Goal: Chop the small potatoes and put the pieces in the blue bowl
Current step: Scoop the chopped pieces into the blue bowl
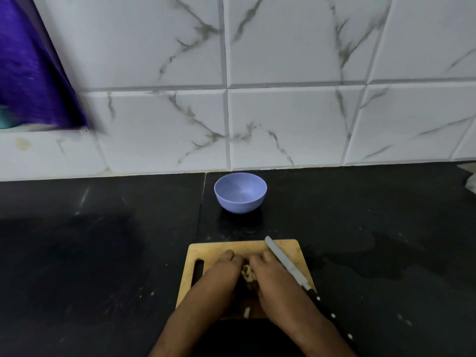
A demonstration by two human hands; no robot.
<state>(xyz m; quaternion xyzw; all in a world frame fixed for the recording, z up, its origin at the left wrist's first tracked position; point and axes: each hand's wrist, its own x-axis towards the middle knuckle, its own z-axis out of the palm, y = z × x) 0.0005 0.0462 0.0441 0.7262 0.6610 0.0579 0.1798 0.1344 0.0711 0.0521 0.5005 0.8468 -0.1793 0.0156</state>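
Both hands, left hand and right hand, cup the potato pieces mid cutting board; whether either grip actually clasps them we can't tell. Knife lies beside the right hand. We'd scoop tight, then lift to the blue bowl beyond the board on the counter.

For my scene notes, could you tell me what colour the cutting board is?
The cutting board is light tan wood, seen in the head view.

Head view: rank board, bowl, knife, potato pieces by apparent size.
1. Board, largest, though the hands hide part.
2. Knife against bowl: unsure; the knife looks longer but thinner, and lies nearer the camera.
3. Potato pieces, smallest, mostly hidden between the hands.
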